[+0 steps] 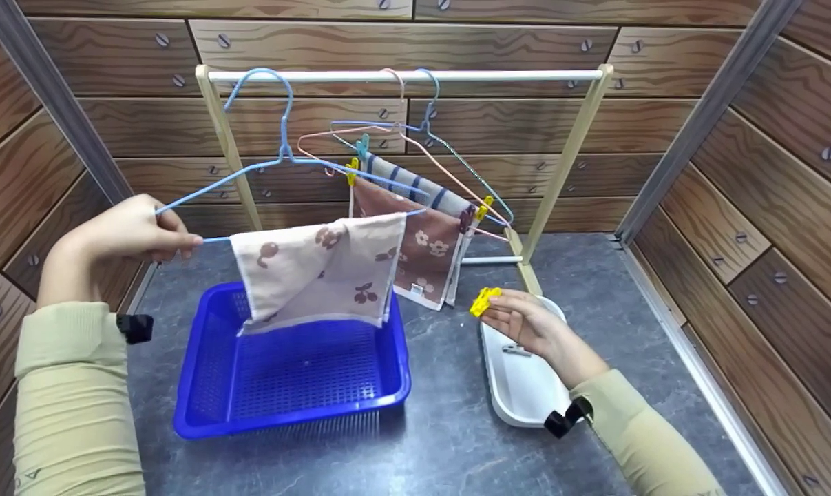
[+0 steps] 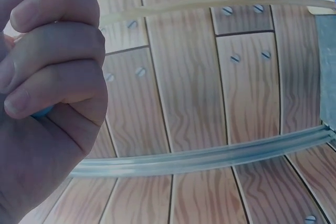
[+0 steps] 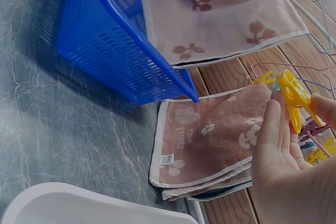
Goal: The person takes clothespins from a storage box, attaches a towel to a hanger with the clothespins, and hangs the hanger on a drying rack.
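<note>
My left hand (image 1: 140, 231) grips the left end of a blue clothes hanger (image 1: 286, 155), its fingers curled round the wire in the left wrist view too. Over the hanger's lower bar is draped a pale pink towel (image 1: 298, 275) with brown cherry and flower prints; it hangs above the blue basket (image 1: 184, 406). Between thumb and fingers my right hand (image 1: 535, 327) pinches a yellow clothespin (image 1: 485, 302), which in the right wrist view sits apart from the towel. Under that hand is a white tray (image 1: 525, 399) with a grey clothespin (image 1: 516, 350) in it.
A drying rack (image 1: 498, 76) stands behind. On it hang a pink hanger (image 1: 449, 165) and another blue hanger (image 1: 429, 110), bearing a brown flowered towel (image 1: 429, 241) and a striped towel (image 1: 415, 186) held by clothespins. Wood-patterned walls (image 1: 766, 207) enclose the grey surface.
</note>
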A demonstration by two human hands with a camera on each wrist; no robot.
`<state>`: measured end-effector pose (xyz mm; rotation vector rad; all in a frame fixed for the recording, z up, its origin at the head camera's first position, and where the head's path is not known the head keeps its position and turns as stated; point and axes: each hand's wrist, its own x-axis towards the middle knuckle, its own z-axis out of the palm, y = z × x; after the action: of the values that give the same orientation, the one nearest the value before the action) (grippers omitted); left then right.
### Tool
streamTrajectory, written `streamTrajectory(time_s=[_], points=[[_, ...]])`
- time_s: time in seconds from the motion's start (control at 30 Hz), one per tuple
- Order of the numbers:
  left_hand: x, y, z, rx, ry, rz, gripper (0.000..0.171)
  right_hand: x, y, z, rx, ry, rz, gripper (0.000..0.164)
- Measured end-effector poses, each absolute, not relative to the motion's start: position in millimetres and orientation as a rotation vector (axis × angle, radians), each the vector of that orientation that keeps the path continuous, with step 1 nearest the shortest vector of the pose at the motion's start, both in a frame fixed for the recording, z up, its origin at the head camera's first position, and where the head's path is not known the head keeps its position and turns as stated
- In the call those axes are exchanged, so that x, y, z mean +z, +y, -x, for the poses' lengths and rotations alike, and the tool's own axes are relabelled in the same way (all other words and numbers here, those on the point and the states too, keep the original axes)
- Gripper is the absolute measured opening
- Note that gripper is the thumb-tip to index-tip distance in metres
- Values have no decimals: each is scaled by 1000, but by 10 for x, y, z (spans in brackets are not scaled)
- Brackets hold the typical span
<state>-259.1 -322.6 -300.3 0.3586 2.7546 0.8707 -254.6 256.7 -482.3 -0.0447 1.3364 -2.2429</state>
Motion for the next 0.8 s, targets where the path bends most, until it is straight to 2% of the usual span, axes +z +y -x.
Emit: streamTrajectory(time_s=[0.37,0.8], points=[[-2901,-2993,2609,950,2739,-363,27,-4796,2517,2537,-2259,1302,33,27],[-2854,-2616,2723,957,2765,-532,28,-4767,2509,2518,-2257,1313,71,30]])
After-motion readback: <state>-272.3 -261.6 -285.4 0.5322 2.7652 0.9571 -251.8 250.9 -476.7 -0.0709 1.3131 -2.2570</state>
